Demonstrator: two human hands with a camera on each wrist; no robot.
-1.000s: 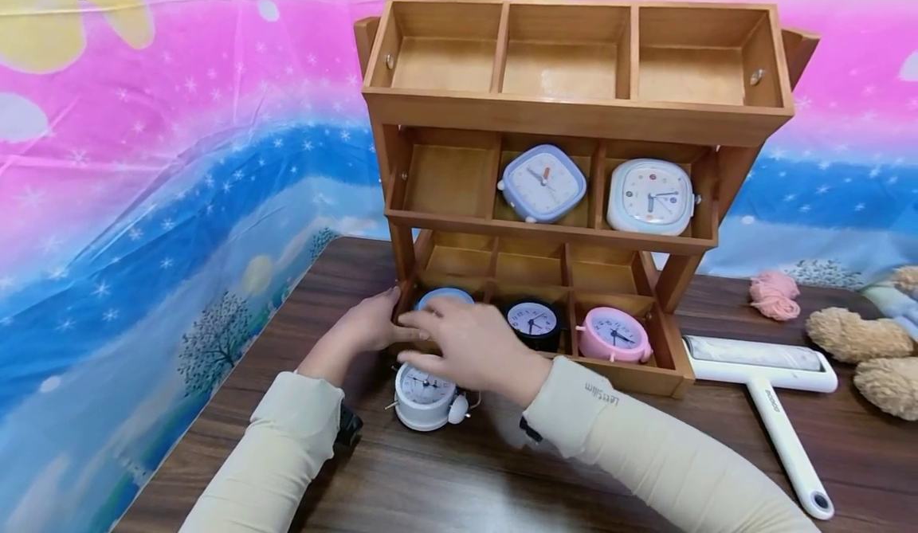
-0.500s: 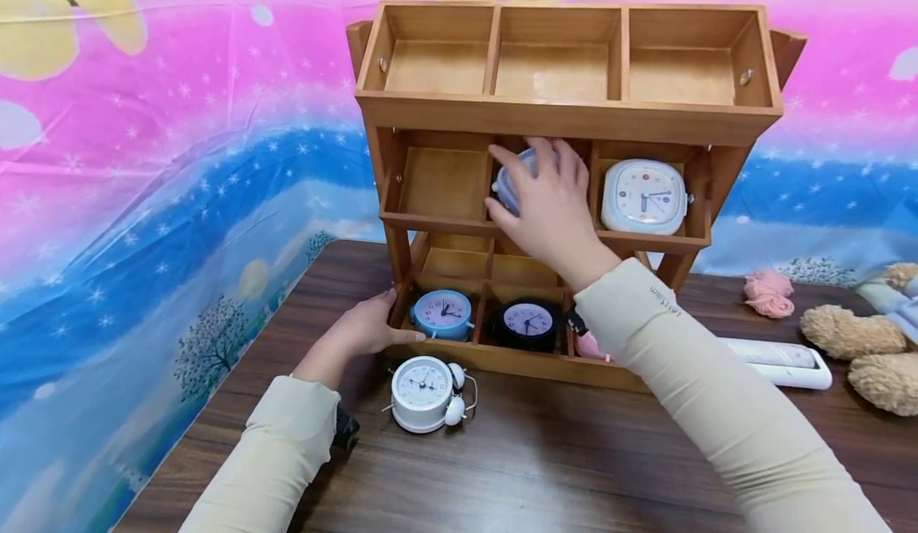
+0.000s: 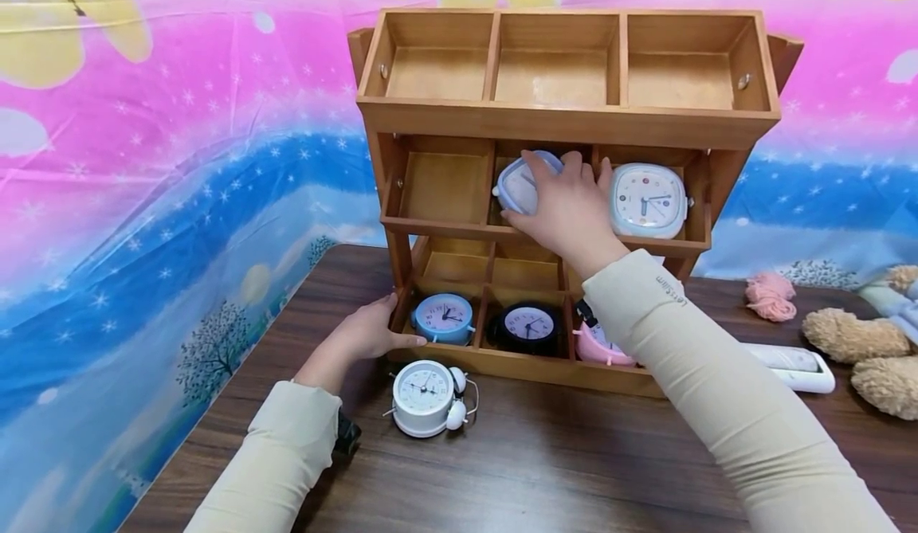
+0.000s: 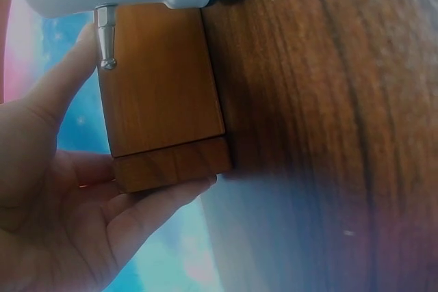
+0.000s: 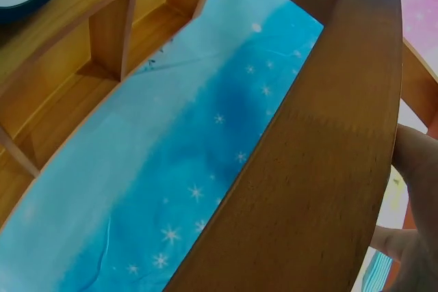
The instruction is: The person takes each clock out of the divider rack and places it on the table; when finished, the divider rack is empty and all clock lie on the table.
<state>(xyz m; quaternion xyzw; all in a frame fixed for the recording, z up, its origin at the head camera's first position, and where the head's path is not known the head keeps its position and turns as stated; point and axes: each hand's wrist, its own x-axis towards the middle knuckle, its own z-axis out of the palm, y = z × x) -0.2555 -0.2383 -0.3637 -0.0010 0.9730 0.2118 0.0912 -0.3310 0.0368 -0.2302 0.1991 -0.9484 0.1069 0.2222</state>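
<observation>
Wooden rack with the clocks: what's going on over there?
A person's right hand holds the lilac-blue clock in the middle row's centre compartment, while the left hand grips the bottom-left corner of the wooden rack. A pale clock sits in the compartment to the right. A blue clock, a black clock and a pink clock line the bottom row; a white clock lies on the table.

Five clocks (image 3: 518, 190) sit in the shelf (image 3: 566, 119), another before it.

A creased cloth backdrop (image 3: 194, 111) hangs behind, pink above and blue below, printed with white snowflakes and trees. Pale light gleams on the dark wood-grain tabletop (image 3: 574, 453).
</observation>
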